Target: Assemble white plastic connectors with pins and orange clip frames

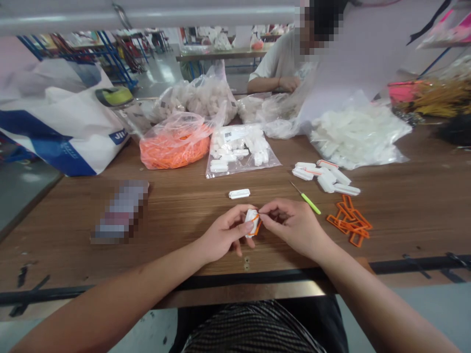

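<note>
My left hand (225, 235) is closed around a small white plastic housing (251, 219) near the front edge of the wooden table (184, 215). My right hand (290, 223) pinches an orange rubber ring (257, 224) against that housing. Both hands meet at the part. One finished-looking white housing (239, 194) lies on the table just beyond my hands. A green-handled pick tool (308, 200) lies to the right of them.
Loose orange rings (349, 221) pile at the right; white housings (326, 176) lie behind them. Bags of orange rings (174, 142) and white parts (239, 149) sit mid-table, a white and blue bag (62, 127) at left. A person (283, 63) sits opposite.
</note>
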Action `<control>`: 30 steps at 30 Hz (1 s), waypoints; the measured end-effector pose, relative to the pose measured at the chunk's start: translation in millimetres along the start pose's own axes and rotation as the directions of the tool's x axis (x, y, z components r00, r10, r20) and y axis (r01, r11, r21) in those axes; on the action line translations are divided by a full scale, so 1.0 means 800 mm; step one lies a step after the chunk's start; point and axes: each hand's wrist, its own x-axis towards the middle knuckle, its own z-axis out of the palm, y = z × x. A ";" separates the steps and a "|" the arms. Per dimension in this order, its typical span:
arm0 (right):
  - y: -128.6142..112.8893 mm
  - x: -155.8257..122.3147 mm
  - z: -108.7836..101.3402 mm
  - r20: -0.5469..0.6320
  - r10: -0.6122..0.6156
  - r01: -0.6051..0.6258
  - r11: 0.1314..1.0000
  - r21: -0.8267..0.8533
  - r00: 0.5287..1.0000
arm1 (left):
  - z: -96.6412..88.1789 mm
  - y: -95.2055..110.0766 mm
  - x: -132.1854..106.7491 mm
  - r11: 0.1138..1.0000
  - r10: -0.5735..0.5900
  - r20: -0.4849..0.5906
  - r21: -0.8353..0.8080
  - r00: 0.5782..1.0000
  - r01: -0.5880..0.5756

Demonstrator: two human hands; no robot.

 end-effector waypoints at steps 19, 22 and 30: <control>-0.001 -0.005 0.005 0.004 -0.257 0.252 0.945 -0.210 0.966 | 0.003 0.005 -0.002 0.997 -0.032 -0.047 0.075 0.998 0.036; -0.001 -0.006 0.005 0.014 -0.278 0.273 0.932 -0.240 0.960 | 0.003 0.006 -0.001 0.997 -0.034 -0.060 0.070 0.998 0.038; 0.003 -0.006 0.005 0.014 -0.271 0.263 0.920 -0.289 0.963 | 0.003 0.007 -0.001 0.999 -0.032 -0.059 0.035 0.998 0.034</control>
